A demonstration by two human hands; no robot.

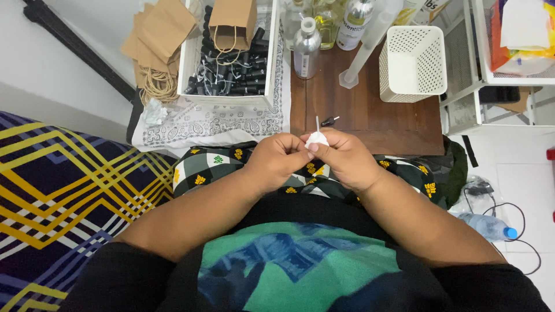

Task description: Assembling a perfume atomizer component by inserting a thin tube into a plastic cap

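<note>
My left hand [279, 157] and my right hand [344, 157] meet in front of me above my lap, fingertips together. Between them they pinch a small white piece, like tissue or cloth [316, 139], wrapped about a thin white tube [317, 122] that sticks up from it. Just beyond my fingers a small black spray cap [329, 121] lies on the low wooden table [370, 115].
On the table stand a silver bottle [306, 48], several other bottles [341, 23], a clear measuring cylinder [361, 49] and a white perforated basket [411, 63]. A white box of black spray caps [231, 63] with brown paper bags [162, 34] sits at the left. A water bottle [488, 226] lies on the floor at right.
</note>
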